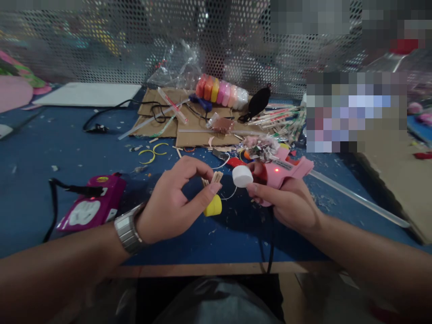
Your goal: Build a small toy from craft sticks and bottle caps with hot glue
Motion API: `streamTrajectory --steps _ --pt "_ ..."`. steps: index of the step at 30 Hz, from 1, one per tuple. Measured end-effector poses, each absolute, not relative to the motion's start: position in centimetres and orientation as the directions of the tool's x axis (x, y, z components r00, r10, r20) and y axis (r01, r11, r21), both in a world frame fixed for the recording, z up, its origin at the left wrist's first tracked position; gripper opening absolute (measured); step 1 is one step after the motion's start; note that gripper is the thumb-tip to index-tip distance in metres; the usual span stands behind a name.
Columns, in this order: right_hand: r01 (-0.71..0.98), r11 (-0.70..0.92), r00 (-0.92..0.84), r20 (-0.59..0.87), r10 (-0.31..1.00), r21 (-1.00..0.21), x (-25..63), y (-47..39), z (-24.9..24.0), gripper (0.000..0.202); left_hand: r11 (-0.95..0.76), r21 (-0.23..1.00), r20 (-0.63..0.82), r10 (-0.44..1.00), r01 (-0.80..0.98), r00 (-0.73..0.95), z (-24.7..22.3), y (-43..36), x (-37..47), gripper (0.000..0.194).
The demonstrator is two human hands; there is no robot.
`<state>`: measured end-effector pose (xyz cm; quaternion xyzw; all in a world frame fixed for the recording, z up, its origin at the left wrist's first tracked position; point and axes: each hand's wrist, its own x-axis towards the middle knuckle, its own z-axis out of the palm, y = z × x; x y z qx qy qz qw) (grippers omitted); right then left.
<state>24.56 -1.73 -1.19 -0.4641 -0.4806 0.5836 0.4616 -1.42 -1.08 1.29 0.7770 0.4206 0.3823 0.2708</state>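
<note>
My left hand (178, 198) pinches a small bundle of short wooden sticks (217, 177) between thumb and fingers. A yellow bottle cap (213, 207) shows just under that thumb; whether it is joined to the sticks I cannot tell. In my right hand (293, 200) a white bottle cap (242, 176) is gripped at the fingertips, a short way right of the sticks. Right behind this hand is a pink glue gun (280, 173) with a lit red light and a long clear glue stick (357, 195) out of its back. The hand partly hides the gun; contact between them is unclear.
On the blue table (162, 247), a purple box (92, 202) with a plugged cord stands left. Cardboard sheets (189, 132) at the back carry colourful clay packs (219, 90), a black pouch (258, 103) and wrapped sticks (280, 119). Yellow rings (153, 153) and scraps lie about.
</note>
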Motion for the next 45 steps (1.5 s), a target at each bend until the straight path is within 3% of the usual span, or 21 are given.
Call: streamTrajectory --steps 8,19,27,39,45 --pt "-0.047 -0.054 -0.230 -0.042 0.972 -0.997 24.4 -2.0 0.0 0.032 -0.536 0.735 0.391 0.835 0.414 0.387 1.6 -1.3 -1.1 0.006" --pt "0.082 0.072 -0.326 0.042 0.944 -0.994 24.6 -2.2 0.1 0.028 -0.599 0.607 0.438 0.800 0.522 0.409 1.5 -1.4 -1.2 0.010" --pt "0.116 0.060 -0.313 0.020 0.950 -0.991 24.6 -2.4 -0.2 0.035 -0.666 0.492 0.445 0.746 0.561 0.496 1.6 -1.4 -1.1 0.013" --pt "0.144 0.079 -0.307 0.031 0.951 -0.986 24.8 -2.5 -0.3 0.034 -0.683 0.431 0.441 0.730 0.591 0.522 1.3 -1.5 -1.1 0.002" --pt "0.130 0.059 -0.278 0.021 0.960 -0.990 24.6 -2.5 -0.2 0.033 -0.706 0.414 0.473 0.706 0.575 0.527 1.2 -1.5 -1.3 0.005"
